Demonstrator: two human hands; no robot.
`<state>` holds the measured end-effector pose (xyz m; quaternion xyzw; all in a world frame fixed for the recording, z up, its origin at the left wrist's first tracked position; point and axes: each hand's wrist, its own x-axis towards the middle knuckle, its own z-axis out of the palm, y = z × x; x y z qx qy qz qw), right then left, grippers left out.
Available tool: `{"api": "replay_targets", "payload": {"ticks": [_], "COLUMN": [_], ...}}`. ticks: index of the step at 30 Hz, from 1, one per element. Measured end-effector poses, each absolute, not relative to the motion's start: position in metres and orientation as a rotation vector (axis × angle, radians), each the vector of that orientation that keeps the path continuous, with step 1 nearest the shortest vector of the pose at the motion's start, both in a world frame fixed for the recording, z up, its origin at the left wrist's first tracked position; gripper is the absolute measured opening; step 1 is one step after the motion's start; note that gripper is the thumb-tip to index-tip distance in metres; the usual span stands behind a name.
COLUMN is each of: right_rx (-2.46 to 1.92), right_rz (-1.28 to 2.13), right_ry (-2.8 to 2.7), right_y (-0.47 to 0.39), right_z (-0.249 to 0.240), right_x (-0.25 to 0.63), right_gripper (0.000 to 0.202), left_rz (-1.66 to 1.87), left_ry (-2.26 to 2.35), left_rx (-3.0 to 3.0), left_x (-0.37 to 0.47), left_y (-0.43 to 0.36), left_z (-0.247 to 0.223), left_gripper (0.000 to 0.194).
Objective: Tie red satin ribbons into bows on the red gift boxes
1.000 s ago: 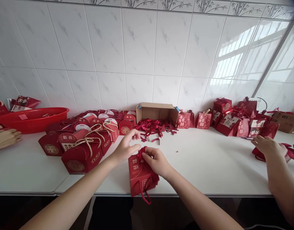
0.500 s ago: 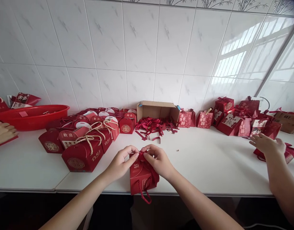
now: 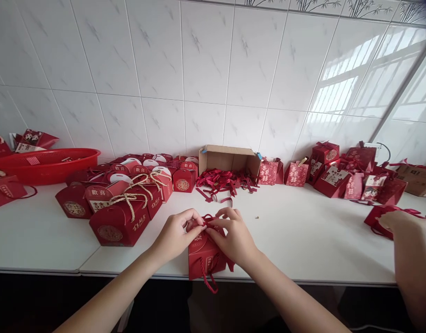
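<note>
A red gift box (image 3: 206,260) with a twisted red cord handle lies at the front edge of the white table. Red ribbon is at its top. My left hand (image 3: 180,233) pinches the ribbon from the left, thumb against fingers. From the right, my right hand (image 3: 232,235) pinches the same ribbon, with its fingertips close to those of my left hand. The fingers partly hide the ribbon, so its knot or loop cannot be made out.
Red boxes (image 3: 121,224) with gold cord stand left, beside a red basket (image 3: 46,173). An open carton (image 3: 230,159) with red ribbons is behind. More boxes (image 3: 333,180) stand right, where another person's hand (image 3: 404,222) touches a red box.
My right hand's fingers have shifted and spread a little at the ribbon. At the right, the other person's hand has lowered onto a red box. A red box now shows at the far left.
</note>
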<state>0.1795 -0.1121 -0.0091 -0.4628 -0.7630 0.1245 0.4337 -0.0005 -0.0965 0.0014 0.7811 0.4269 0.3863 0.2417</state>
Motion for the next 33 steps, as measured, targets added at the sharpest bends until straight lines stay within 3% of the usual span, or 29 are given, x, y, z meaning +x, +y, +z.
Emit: {"api": "replay_targets", "payload": {"ticks": [4,7,12,19,24,33], "right_rx": [-1.217,-1.207,-0.985,-0.906,-1.005,-1.073], "right_rz": [0.344,0.754,1.225,1.213,1.219,1.041], "right_ry": [-1.867,-1.751,-1.595,-1.558,-1.541,-1.745], "right_y": [-0.113,-0.11,-0.105,-0.105,-0.108,-0.116], "right_z": [-0.007,-0.004,-0.003,-0.009,-0.01,-0.003], "right_x": [0.176,0.175,0.175,0.171,0.173,0.181], "right_gripper": [0.015,0.012,0.03,0.037,0.031,0.029], "left_rz": [1.136,1.164,1.122,1.185,1.225,1.145], "left_ry": [1.135,1.103,1.037,0.99,1.099,1.277], "left_rx": [1.964,1.859,1.745,1.8,2.127,2.181], "left_x": [0.002,0.002,0.003,0.007,-0.006,-0.009], "left_y": [-0.099,-0.097,-0.091,-0.088,-0.102,-0.103], "left_z": [0.0,0.0,0.0,-0.005,-0.007,-0.004], "left_gripper": [0.01,0.022,0.026,0.021,0.007,0.011]}}
